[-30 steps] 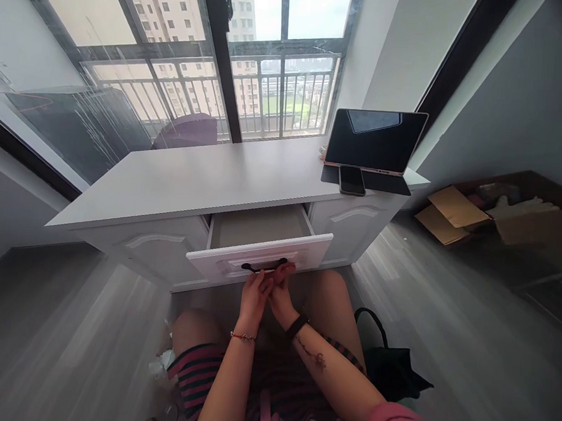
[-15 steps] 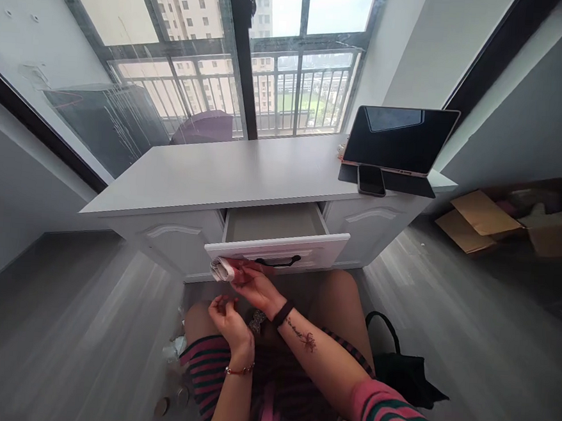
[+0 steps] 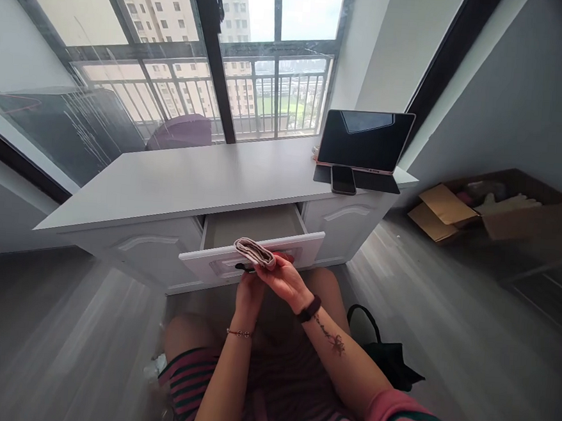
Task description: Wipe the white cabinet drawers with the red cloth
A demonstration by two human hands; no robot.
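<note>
Gripping is confirmed at the right hand [image 3: 283, 281], whose fingers are closed on the near right end of a folded cloth bundle [image 3: 253, 252]; the bundle projects forward and to the left of that hold. Left hand [image 3: 250, 292] sits directly below the bundle; its fingers are hidden, so whether it holds or touches anything cannot be told. Judged by its layered folds, the bundle should be light, soft and pliable, unlikely to slip or break, though liable to unroll if pinched by one layer only. Recommended hold: across the full thickness, with a second support beneath the free left end. Just beyond the grip, the pulled-out drawer [image 3: 251, 227] presents its raised front panel [image 3: 302, 250], the nearest obstruction; part of a dark handle [image 3: 242, 267] shows beside the left fingers, a possible snag. Further forward is the cabinet top [image 3: 187, 178], with a tablet [image 3: 365, 139] and phone [image 3: 343, 180] forward and right of the grip. Well to the right stands a cardboard box [image 3: 525, 224]; nearer, behind and right, a black bag [image 3: 388, 362] rests on the floor.
</note>
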